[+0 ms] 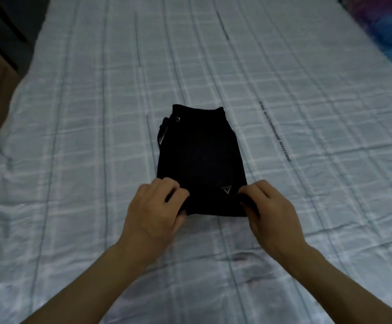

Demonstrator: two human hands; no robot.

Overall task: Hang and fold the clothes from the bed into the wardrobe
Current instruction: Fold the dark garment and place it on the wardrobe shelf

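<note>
A black garment (199, 157), folded into a narrow rectangle, lies flat in the middle of the bed. A metal eyelet and drawstring show at its far end, and a small triangle logo sits near its near right corner. My left hand (154, 211) pinches the near left corner of the garment. My right hand (269, 213) pinches the near right corner, fingers curled over the fabric edge.
The bed (85, 136) is covered by a pale blue checked sheet, lightly wrinkled. A purple and blue patterned cloth (386, 26) lies at the far right corner. Dark furniture (1, 24) and a brown surface stand beyond the bed's left edge.
</note>
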